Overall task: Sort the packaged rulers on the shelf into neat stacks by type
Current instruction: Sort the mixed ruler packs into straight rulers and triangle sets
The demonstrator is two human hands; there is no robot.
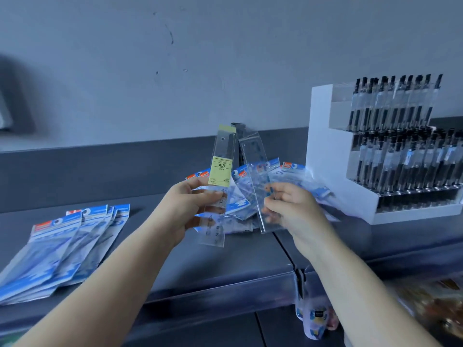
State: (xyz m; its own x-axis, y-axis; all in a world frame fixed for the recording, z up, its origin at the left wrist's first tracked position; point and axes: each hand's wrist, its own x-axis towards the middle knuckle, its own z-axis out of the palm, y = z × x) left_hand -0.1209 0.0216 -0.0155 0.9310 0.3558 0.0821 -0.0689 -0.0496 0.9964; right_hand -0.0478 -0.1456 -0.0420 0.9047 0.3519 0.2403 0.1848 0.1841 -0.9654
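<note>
My left hand grips a clear packaged ruler with a yellow label, held upright above the shelf. My right hand pinches a second clear packaged ruler, tilted slightly left, beside the first. Behind both hands lies a loose heap of blue-and-white ruler packs on the dark shelf. At the left of the shelf a fanned stack of the same blue-and-white packs lies flat.
A white tiered display stand filled with several black pens stands at the right, close to the heap. A grey wall rises behind the shelf. Below the shelf's front edge hang a clip and a patterned packet.
</note>
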